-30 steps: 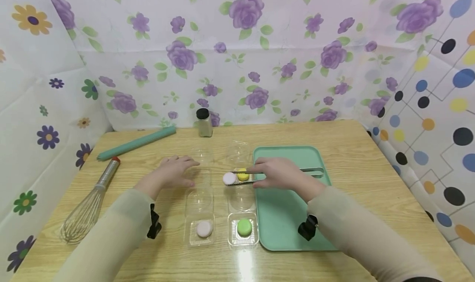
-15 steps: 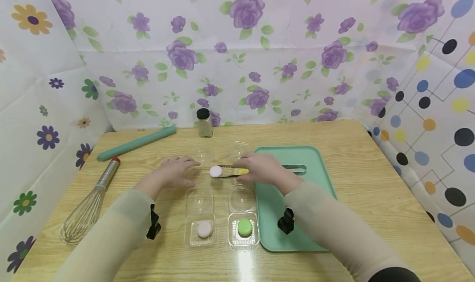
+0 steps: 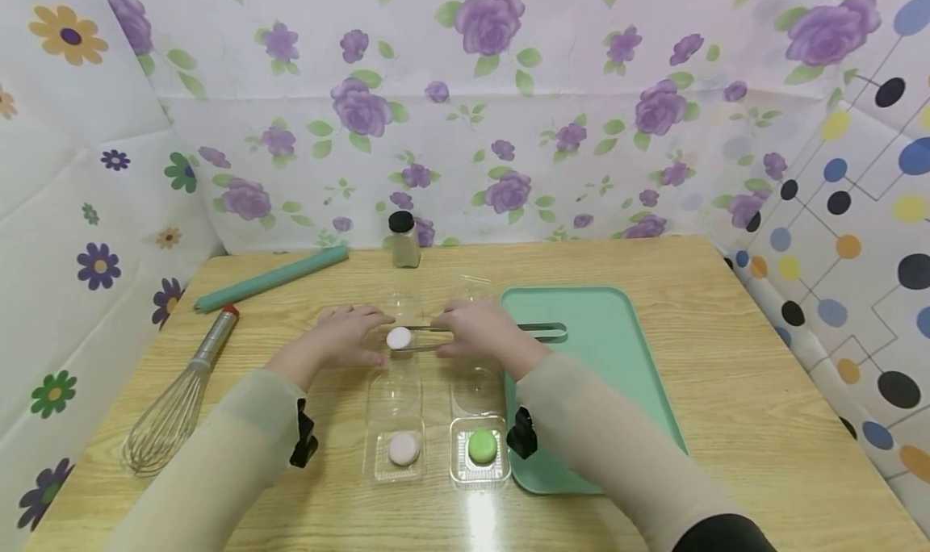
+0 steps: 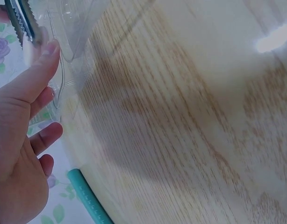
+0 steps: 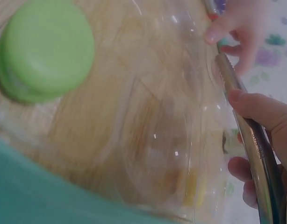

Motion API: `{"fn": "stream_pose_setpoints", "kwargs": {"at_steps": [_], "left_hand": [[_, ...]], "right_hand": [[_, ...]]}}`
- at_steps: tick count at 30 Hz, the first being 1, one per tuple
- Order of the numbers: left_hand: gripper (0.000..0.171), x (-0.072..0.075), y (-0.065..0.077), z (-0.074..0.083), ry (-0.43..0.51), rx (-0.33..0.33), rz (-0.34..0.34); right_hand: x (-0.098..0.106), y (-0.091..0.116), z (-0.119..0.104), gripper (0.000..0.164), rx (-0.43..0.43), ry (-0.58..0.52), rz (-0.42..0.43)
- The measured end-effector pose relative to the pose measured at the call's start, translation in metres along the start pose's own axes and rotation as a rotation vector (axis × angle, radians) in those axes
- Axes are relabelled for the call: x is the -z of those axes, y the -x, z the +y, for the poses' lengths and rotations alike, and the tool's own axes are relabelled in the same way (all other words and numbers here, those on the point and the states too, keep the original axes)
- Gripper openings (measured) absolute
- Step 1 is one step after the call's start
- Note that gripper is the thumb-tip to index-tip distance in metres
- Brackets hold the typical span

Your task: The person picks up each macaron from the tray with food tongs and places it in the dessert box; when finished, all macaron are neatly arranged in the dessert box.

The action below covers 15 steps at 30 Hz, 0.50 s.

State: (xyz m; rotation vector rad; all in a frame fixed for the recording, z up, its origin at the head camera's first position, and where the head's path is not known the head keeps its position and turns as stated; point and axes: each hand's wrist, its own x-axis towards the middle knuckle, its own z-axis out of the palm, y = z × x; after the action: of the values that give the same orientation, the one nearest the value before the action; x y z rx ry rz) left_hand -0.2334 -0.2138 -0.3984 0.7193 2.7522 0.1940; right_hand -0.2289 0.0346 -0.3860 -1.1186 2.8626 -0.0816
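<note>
Table and walls (head view): a pale wood-grain table [image 3: 726,334] stands before a white cloth backdrop [image 3: 436,156] printed with purple roses; coloured daisies mark the left side, dots the right.
Table's left and rear: a wire whisk [image 3: 174,407] with red-tipped metal handle, a teal cylindrical rod [image 3: 272,278] and a black-capped glass jar [image 3: 404,245].
Table's middle: clear plastic hinged containers in two columns beside a mint-green rectangular tray [image 3: 581,310]; the nearest pair hold a pale pink round macaron [image 3: 403,449] and a bright green round macaron [image 3: 483,446].
Right hand: the right hand [image 3: 475,334] pinches long silver metal tongs [image 3: 541,326], laid nearly level, bend toward the tray.
Tongs' tips: closed about a second pale macaron [image 3: 399,339], between the left hand's thumb and fingers.
Left hand: the left hand [image 3: 340,338] lies palm inward, fingers apart and gently bent, gripping nothing.
Rod (left wrist view): faint pale marks run along it, too blurred to read.
Left thumb: its tip is just beside the pale macaron; contact cannot be told.
Tongs' lettering (right wrist view): small engraved characters, not clearly legible.
Right thumb and fingers: they clamp the tongs from opposite sides.
</note>
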Motion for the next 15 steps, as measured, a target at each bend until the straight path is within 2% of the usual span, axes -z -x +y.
{"fn": "stream_pose_setpoints", "kwargs": {"at_steps": [6, 15], "left_hand": [[0.072, -0.0001, -0.0008, 0.0001, 0.01, 0.0, -0.006], [0.072, 0.0007, -0.0012, -0.0001, 0.005, 0.007, -0.017]], "right_hand": [[-0.0053, -0.004, -0.0055, 0.035, -0.029, 0.002, 0.002], [-0.0062, -0.0074, -0.0095, 0.038, -0.038, 0.03, -0.027]]}}
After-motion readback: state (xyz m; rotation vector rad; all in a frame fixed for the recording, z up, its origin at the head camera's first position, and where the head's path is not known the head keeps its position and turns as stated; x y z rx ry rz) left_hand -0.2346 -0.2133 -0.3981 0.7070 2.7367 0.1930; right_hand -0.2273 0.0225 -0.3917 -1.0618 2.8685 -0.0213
